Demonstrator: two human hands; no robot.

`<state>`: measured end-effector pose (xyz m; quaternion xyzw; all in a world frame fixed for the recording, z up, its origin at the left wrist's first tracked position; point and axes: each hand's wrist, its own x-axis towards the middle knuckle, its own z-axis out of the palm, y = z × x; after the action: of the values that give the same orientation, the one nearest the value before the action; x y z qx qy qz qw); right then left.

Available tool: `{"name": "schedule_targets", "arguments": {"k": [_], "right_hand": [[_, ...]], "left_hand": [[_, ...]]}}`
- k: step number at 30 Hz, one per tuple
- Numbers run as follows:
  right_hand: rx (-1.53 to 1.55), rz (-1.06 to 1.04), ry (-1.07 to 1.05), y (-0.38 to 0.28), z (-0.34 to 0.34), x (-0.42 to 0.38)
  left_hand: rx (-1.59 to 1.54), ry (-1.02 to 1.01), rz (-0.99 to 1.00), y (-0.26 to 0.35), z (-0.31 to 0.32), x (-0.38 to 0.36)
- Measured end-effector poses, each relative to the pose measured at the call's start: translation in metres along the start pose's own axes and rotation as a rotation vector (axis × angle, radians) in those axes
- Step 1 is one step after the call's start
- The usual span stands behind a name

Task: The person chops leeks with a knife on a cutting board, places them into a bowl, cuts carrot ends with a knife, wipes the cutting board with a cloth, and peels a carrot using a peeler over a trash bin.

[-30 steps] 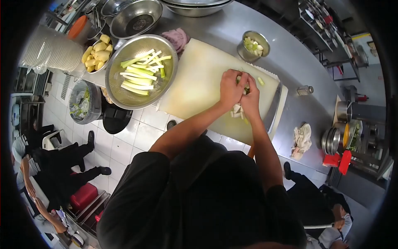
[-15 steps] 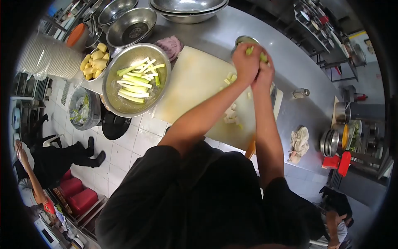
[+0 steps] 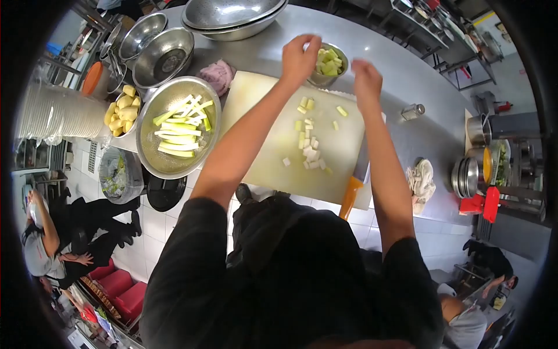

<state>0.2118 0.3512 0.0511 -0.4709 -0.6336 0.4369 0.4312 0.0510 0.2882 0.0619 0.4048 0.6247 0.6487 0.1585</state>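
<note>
A small metal bowl stands beyond the cutting board and holds chopped pale green stalk pieces. Just left of its rim is my left hand, its fingers curled in and nothing visible in them. My right hand, slightly blurred, hovers at the board's far right corner; its fingers are also curled, with nothing seen in them. Loose cut pieces lie scattered on the white cutting board. Along the board's right side rests a knife with an orange handle, its blade partly behind my right forearm.
Left of the board, a wide metal bowl holds long pale green stalks. Peeled potatoes fill a smaller bowl beside it. A pink cloth, stacked metal bowls, a glass shaker and a whitish cloth are also on the counter. People stand nearby.
My hands were together over the bowl with green pieces in them; they have moved apart to either side of it. The bowl and its chopped pieces now show, as does the knife.
</note>
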Motion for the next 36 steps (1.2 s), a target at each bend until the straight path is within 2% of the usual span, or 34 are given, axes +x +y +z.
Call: {"name": "schedule_targets", "arguments": {"k": [1,3,5,6,8,9,10,11,13,15,18,20,22,24,25,26,27,28,29,30,31,32,33,35,36], "right_hand": [[-0.202,-0.058,-0.056,0.005,-0.012,-0.023],[-0.512,-0.162,-0.127,0.028,-0.018,-0.065],[-0.731,-0.275,-0.165,0.050,-0.011,-0.097],[-0.693,-0.335,-0.228,0.054,-0.006,-0.103],[-0.618,-0.441,-0.351,0.062,0.002,-0.116],[-0.553,-0.420,-0.410,0.054,0.004,-0.126],[-0.486,-0.404,-0.462,0.036,0.006,-0.133],[-0.417,-0.383,-0.509,0.027,0.006,-0.143],[-0.513,-0.421,-0.539,0.026,-0.002,-0.163],[-0.569,-0.445,-0.587,0.003,-0.013,-0.188],[-0.715,-0.414,-0.416,0.005,0.005,-0.215],[-0.679,-0.434,-0.383,0.005,0.011,-0.207],[-0.646,-0.517,-0.345,0.021,0.029,-0.201],[-0.617,-0.698,-0.357,0.023,0.032,-0.196],[-0.641,-0.696,-0.366,0.032,0.035,-0.192],[-0.675,-0.702,-0.370,0.036,0.037,-0.192],[-0.709,-0.709,-0.374,0.041,0.039,-0.191],[-0.747,-0.735,-0.374,0.043,0.041,-0.192],[-0.573,-0.689,-0.342,0.047,0.044,-0.188],[-0.389,-0.629,-0.328,0.056,0.048,-0.188],[-0.225,-0.544,-0.328,0.061,0.054,-0.192],[0.412,-0.177,-0.463,0.060,0.064,-0.193],[0.339,-0.170,-0.476,0.079,0.067,-0.191],[0.170,-0.145,-0.461,0.136,0.070,-0.176],[0.111,-0.152,-0.389,0.123,0.068,-0.173]], "left_hand": [[0.102,0.022,0.074,-0.003,-0.012,-0.013],[0.149,-0.154,0.068,-0.017,-0.027,-0.060],[0.310,-0.250,0.298,-0.033,-0.025,-0.094],[0.386,-0.290,0.418,-0.033,-0.023,-0.102],[0.333,-0.385,0.332,-0.037,-0.021,-0.113],[0.304,-0.430,0.286,-0.037,-0.021,-0.119],[0.234,-0.466,0.140,-0.030,-0.027,-0.123],[0.224,-0.502,0.128,-0.029,-0.037,-0.126],[0.207,-0.572,0.106,-0.031,-0.055,-0.130],[0.200,-0.555,0.141,-0.034,-0.062,-0.140],[0.237,-0.544,0.205,-0.031,-0.056,-0.155],[0.303,-0.534,0.257,-0.038,-0.050,-0.170],[0.175,-0.489,0.100,-0.028,-0.055,-0.170],[0.178,-0.463,0.206,-0.033,-0.058,-0.172],[0.205,-0.470,0.205,-0.032,-0.057,-0.173],[0.187,-0.477,0.109,-0.013,-0.063,-0.176],[0.214,-0.362,0.121,-0.017,-0.057,-0.185],[0.242,-0.334,0.134,-0.024,-0.054,-0.192],[0.313,-0.257,0.108,-0.038,-0.045,-0.203],[0.148,-0.282,-0.080,-0.026,-0.050,-0.201],[0.174,-0.178,-0.070,-0.019,-0.051,-0.204],[0.155,-0.100,-0.044,-0.019,-0.050,-0.205],[0.094,-0.074,-0.200,-0.001,-0.052,-0.204],[-0.027,0.108,-0.307,-0.014,-0.036,-0.203],[-0.189,0.152,-0.392,-0.018,-0.029,-0.201]]}}
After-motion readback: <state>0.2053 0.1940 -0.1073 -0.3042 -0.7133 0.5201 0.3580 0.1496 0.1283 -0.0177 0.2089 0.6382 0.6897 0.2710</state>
